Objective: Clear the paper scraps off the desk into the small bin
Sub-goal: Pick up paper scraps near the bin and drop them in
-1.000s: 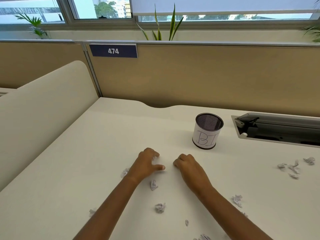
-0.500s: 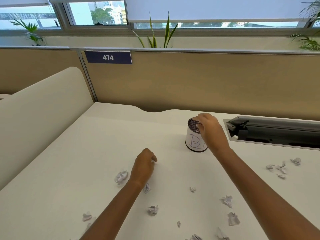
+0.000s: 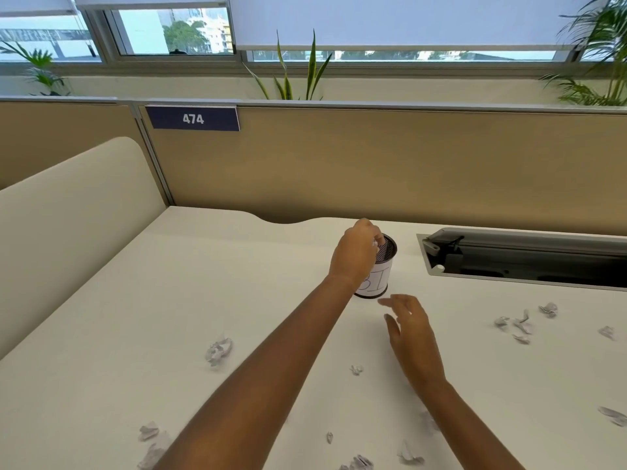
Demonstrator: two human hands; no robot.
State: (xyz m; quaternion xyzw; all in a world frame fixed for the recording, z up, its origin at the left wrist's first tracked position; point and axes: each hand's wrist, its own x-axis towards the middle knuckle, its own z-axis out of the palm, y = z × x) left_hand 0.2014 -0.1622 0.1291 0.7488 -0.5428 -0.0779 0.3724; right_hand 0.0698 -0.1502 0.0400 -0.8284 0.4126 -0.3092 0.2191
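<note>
We see the small mesh bin [image 3: 381,273] standing upright on the white table [image 3: 169,300], a paper label with hand-drawn letters wrapped round its wall. Our left hand [image 3: 356,256] hangs over the bin's near-left rim, fingers bunched together on a bit of white paper scrap [image 3: 375,243] right at the mouth. Our right hand [image 3: 412,329] hovers just in front of the bin, fingers spread and holding nothing. More scraps lie loose on the table: one crumpled piece [image 3: 219,351] well to the left of the bin and nearer us, a tiny one [image 3: 356,370] in front of the bin, a cluster [image 3: 520,325] to the bin's right, and several along the near edge [image 3: 359,463].
</note>
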